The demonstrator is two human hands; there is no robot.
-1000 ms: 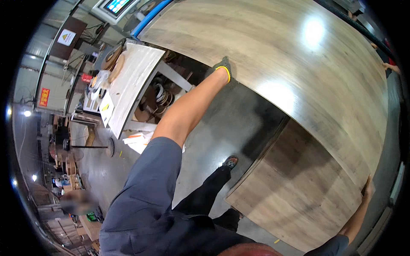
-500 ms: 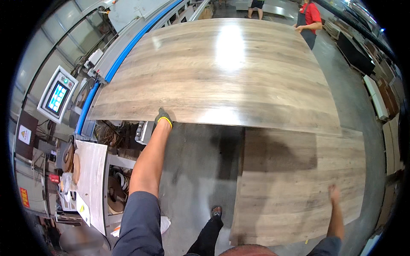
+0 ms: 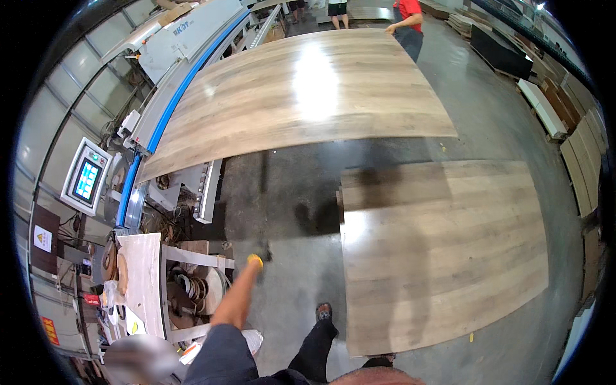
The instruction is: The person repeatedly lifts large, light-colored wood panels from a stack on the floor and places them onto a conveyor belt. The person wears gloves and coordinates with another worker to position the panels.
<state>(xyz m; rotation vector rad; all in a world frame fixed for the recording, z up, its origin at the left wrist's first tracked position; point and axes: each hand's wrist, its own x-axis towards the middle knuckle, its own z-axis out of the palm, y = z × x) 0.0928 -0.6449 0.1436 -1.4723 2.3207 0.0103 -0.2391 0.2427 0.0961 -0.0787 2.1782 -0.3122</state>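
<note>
My left hand point(image 3: 262, 255), in a dark glove with a yellow cuff, hangs over the floor. It is apart from the panels, and its fingers blend into the dark floor. A large wood-grain panel point(image 3: 256, 109) lies ahead, its left edge along the machine's blue rail point(image 3: 176, 96). At its far right corner a co-worker in a red top point(image 3: 408, 14) has a hand on it. To my right lies a stack of similar wood-grain panels point(image 3: 443, 256). My right hand is out of view.
On the left, a control screen point(image 3: 86, 176) stands beside the edge machine. Below it is a small work table point(image 3: 142, 276) with rolls of edging on its shelf. Grey floor point(image 3: 282, 212) runs between table and stack. More boards point(image 3: 542, 106) lie along the right side.
My left hand has let go of the large panel's near edge and dropped back toward me. The panel has swung away, its near right corner farther off. My right hand has left the view.
</note>
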